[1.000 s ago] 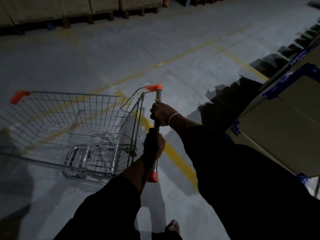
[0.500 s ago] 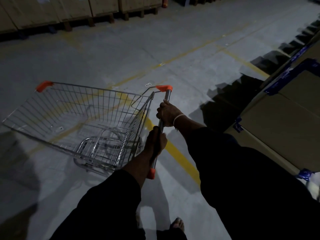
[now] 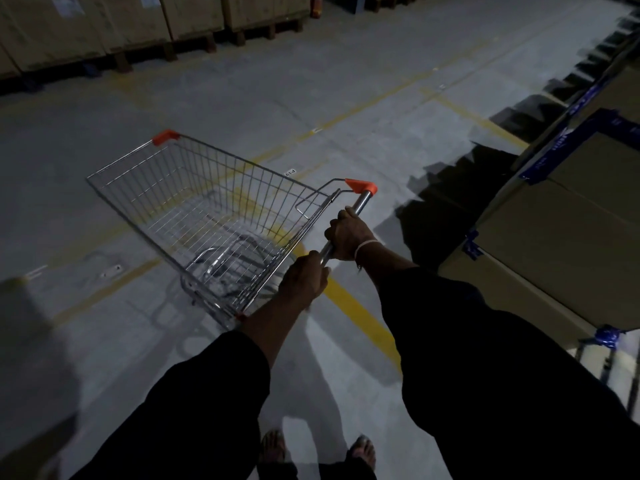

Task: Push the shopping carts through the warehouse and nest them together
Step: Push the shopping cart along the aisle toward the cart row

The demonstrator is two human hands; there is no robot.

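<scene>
on gray concrete, wire-mesh cart (image 3: 214, 216), two-handed

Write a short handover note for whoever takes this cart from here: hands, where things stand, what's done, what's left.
Left hand: grips the near part of the handle bar.
Right hand: grips the same bar further along, towards its orange end cap.
Shopping cart: one, basket empty, on the grey floor over the yellow floor line, angled up and to the left.
Cardboard boxes stand close on the right; pallets of boxes line the far side.
Done: cart is in hand in the aisle.
Left: no second cart in view; push on, find the others, nest this one in.
</scene>
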